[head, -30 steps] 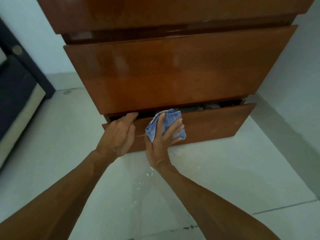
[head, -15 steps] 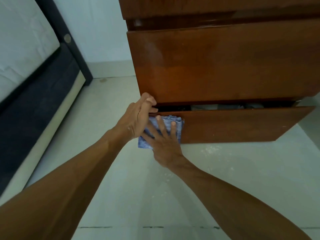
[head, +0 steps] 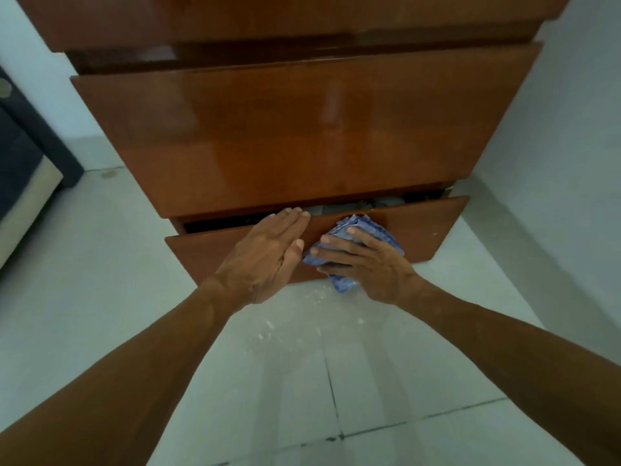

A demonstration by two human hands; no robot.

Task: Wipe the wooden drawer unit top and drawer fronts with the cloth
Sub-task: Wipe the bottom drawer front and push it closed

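Head view, left to right. At the far left stands a dark piece of furniture (head: 20, 156) on the pale tiled floor (head: 386, 381). The wooden drawer unit (head: 285, 136) fills the centre, and its bottom drawer front (head: 433, 227) stands slightly pulled out, a dark gap showing above it. The left hand (head: 265, 255) lies flat against this front near its upper edge, fingers straight and together, holding nothing; half a second ago the same fingers were curled over the drawer's top edge at its left end. Just right of it, the blue cloth (head: 368, 227) is bunched against the drawer front, gripped and pressed there by the right hand (head: 369, 267), whose fingers point leftward across it. The cloth has travelled from the left end of the front toward its middle, which suggests a rightward wiping stroke in progress, with the left hand now steadying the drawer by pressure, not by grip. The right portion of this front probably remains to be wiped. The white wall (head: 571, 163) bounds the scene.
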